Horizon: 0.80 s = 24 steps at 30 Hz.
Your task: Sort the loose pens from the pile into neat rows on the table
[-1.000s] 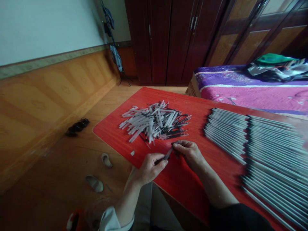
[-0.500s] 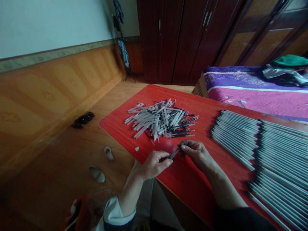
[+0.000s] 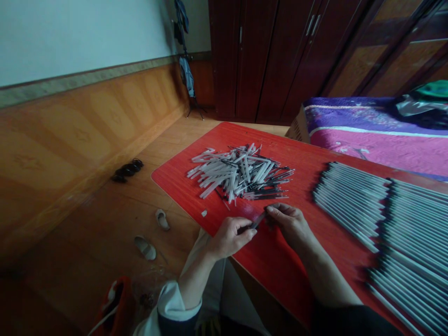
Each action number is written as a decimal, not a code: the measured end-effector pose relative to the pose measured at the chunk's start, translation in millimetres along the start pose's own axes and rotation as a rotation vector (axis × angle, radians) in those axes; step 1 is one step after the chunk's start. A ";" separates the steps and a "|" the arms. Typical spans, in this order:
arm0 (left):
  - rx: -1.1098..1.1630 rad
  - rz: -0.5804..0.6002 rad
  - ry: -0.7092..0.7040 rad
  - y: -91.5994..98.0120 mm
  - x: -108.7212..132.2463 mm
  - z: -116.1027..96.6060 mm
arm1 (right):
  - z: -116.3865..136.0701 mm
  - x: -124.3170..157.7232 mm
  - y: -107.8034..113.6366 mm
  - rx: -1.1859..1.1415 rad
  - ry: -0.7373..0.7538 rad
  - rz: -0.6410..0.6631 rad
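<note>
My left hand (image 3: 231,238) is closed, thumb and fingers pinching one end of a thin greyish tube (image 3: 259,220) with a dark part by the fingers. Its other end is pinched in my right hand (image 3: 289,224), so the tube slants between both hands, low over the front of the red table (image 3: 301,163). Fingers partly hide both ends, and what the tube belongs to I cannot make out. Just beyond my hands lies a loose pile of translucent white tubes and thin black sticks (image 3: 233,172).
To the right, long pale rods with black ends (image 3: 350,203) lie in neat rows. A small white scrap (image 3: 204,213) sits near the table's left edge. Shoes (image 3: 145,247) and an orange-red bag (image 3: 117,303) are on the floor. A bed (image 3: 378,135) stands behind the table.
The whole view has shifted slightly, with the table and rods appearing further right. Both hands keep their pinch on the tube at nearly the same spacing.
</note>
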<state>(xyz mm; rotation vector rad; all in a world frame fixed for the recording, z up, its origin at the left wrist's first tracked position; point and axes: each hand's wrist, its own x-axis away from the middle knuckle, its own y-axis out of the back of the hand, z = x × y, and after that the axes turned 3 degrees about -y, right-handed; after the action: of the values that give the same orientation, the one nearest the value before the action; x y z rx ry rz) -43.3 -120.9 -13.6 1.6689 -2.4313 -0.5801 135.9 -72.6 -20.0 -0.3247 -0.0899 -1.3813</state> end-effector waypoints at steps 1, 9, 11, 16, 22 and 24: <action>-0.008 -0.002 -0.003 -0.4 0.0 0.2 | -0.8 -0.6 -0.1 0.020 -0.003 -0.013; -0.061 -0.016 -0.001 -3.4 0.0 -0.7 | -0.6 0.9 -1.9 -0.024 0.029 0.006; -0.071 -0.015 -0.002 -4.3 -0.4 -1.3 | -0.4 1.2 -2.0 0.006 0.040 -0.012; -0.091 -0.025 -0.009 -4.8 -1.5 -1.4 | -0.2 0.6 -3.2 -0.011 0.011 -0.070; -0.066 -0.045 -0.015 -3.4 -0.8 1.1 | -0.8 -0.1 -4.2 -0.136 -0.028 -0.026; -0.069 -0.044 -0.020 -3.8 -1.0 1.0 | -2.2 -0.7 -4.1 -0.101 -0.038 -0.065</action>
<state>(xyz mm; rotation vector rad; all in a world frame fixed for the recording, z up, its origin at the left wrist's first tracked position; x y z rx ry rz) -39.9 -120.9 -15.8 1.7010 -2.3648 -0.6827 131.5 -73.2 -21.6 -0.4354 -0.0626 -1.4469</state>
